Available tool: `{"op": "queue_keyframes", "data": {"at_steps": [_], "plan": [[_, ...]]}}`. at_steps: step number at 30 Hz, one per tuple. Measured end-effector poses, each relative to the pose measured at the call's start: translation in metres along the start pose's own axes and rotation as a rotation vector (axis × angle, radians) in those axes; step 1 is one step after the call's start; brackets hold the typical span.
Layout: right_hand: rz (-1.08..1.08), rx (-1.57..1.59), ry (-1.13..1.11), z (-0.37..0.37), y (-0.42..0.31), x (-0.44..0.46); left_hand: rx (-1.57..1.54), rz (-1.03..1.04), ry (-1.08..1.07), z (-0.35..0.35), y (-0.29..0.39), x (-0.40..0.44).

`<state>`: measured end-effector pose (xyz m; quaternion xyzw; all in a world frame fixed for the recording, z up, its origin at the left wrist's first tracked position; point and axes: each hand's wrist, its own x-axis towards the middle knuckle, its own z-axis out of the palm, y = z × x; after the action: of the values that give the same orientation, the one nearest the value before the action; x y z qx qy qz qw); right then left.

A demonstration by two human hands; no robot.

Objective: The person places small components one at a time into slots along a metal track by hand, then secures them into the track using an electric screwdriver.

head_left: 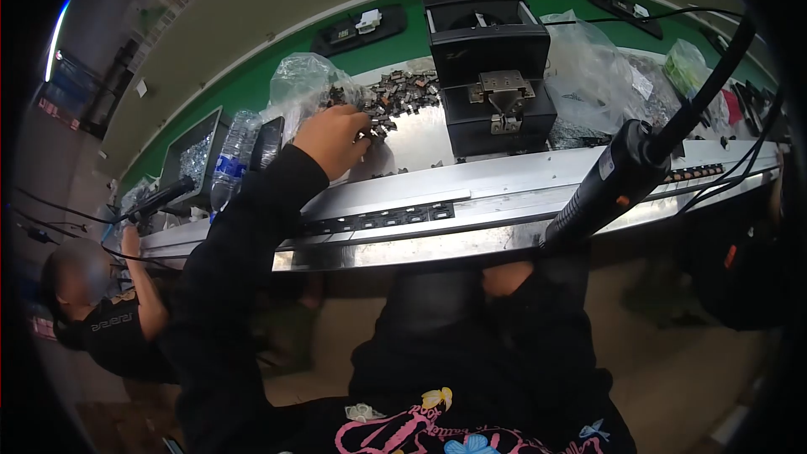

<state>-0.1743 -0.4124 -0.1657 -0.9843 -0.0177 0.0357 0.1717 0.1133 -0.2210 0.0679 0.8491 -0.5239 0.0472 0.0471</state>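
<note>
My left hand [336, 139] reaches over the bench to the near left edge of a pile of small dark metal parts [403, 94]. Its fingers are curled together at the pile; what is between them is too small to make out. Just below that forearm, a row of black parts [395, 219] sits in the metal rail [504, 202] along the bench's front. Low in my lap, under the bench edge, rests my right hand [508, 277], its fingers mostly hidden. An electric screwdriver [605, 176] hangs tilted at the right, above the rail.
A black screw-feeder-like box [492, 76] stands behind the rail. Clear plastic bags [588, 67] lie to its right. A water bottle [231, 160] and a tray of small pieces [195, 151] are at the left. Another person [118, 319] sits far left; cables cross both sides.
</note>
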Motion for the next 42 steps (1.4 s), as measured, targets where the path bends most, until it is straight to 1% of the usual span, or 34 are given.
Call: {"op": "queue_keyframes", "data": {"at_steps": [4, 7, 9, 10, 12, 13, 16, 17, 19, 20, 21, 22, 24, 26, 27, 28, 30, 32, 33, 35, 36, 37, 39, 40, 42], "plan": [[0.005, -0.035, -0.092, 0.01, -0.001, 0.003, -0.049, 0.031, 0.005, -0.004, -0.003, 0.0], [-0.013, -0.049, -0.047, 0.012, 0.0, 0.002, -0.141, 0.053, 0.055, -0.014, 0.004, 0.001], [-0.033, -0.062, -0.006, 0.011, 0.001, 0.0, -0.354, -0.117, 0.074, -0.031, 0.022, -0.007], [-0.044, -0.067, 0.014, 0.011, 0.001, 0.0, -0.356, -0.117, 0.073, -0.035, 0.028, -0.01], [-0.071, -0.079, 0.056, 0.011, 0.0, 0.0, -0.49, -0.163, 0.104, -0.042, 0.037, -0.018], [-0.083, -0.084, 0.077, 0.01, -0.001, 0.001, -0.491, -0.163, 0.104, -0.043, 0.04, -0.023], [-0.109, -0.107, 0.132, -0.001, -0.001, -0.002, -0.763, -0.079, 0.231, -0.042, 0.056, -0.037], [-0.099, -0.11, 0.126, -0.011, -0.002, -0.001, -0.75, -0.064, 0.24, -0.045, 0.066, -0.041], [0.129, 0.148, -0.585, -0.084, -0.024, 0.0, -0.759, -0.047, 0.263, -0.055, 0.087, -0.049], [0.129, 0.217, -0.439, -0.105, -0.032, -0.018, -0.755, 0.005, 0.301, -0.053, 0.093, -0.052], [-0.066, 0.459, -0.186, -0.12, -0.035, -0.033, -0.749, 0.054, 0.342, -0.051, 0.098, -0.056], [-0.26, 0.695, 0.072, -0.137, -0.034, -0.049, -0.731, 0.038, 0.344, -0.05, 0.106, -0.06], [-0.512, 1.088, 0.06, -0.19, -0.03, -0.075, -0.765, -0.008, 0.334, -0.039, 0.114, -0.067], [-0.684, 1.118, 0.593, -0.189, -0.012, -0.091, -0.79, -0.061, 0.355, -0.03, 0.124, -0.067], [-0.356, 0.959, 0.906, -0.193, -0.025, -0.1, -0.794, -0.056, 0.353, -0.025, 0.128, -0.067], [-0.063, 0.715, 1.024, -0.209, -0.037, -0.091, -0.808, -0.082, 0.355, -0.021, 0.132, -0.068], [0.053, 0.579, 1.059, -0.218, -0.042, -0.058, -0.773, -0.113, 0.37, -0.019, 0.14, -0.067], [-0.002, 0.932, 0.854, -0.228, -0.048, -0.038, -0.713, -0.123, 0.394, -0.016, 0.146, -0.068], [0.038, 1.165, 0.817, -0.229, -0.056, -0.027, -0.656, -0.14, 0.417, -0.015, 0.148, -0.068], [0.151, 1.316, 0.672, -0.228, -0.054, -0.023, -0.638, -0.11, 0.443, -0.015, 0.15, -0.066], [0.115, 1.253, 0.799, -0.224, -0.058, -0.017, -0.622, -0.084, 0.467, -0.015, 0.15, -0.066], [0.116, 1.255, 0.794, -0.22, -0.06, -0.014, -0.622, -0.089, 0.466, -0.014, 0.149, -0.067], [0.02, 1.321, 0.925, -0.212, -0.063, -0.012, -0.617, -0.101, 0.486, -0.011, 0.146, -0.069], [0.023, 1.323, 0.922, -0.209, -0.063, -0.012, -0.617, -0.104, 0.484, -0.011, 0.146, -0.069], [-0.027, 1.172, 1.011, -0.202, -0.06, -0.012, -0.703, -0.169, 0.446, -0.013, 0.147, -0.069]]}}
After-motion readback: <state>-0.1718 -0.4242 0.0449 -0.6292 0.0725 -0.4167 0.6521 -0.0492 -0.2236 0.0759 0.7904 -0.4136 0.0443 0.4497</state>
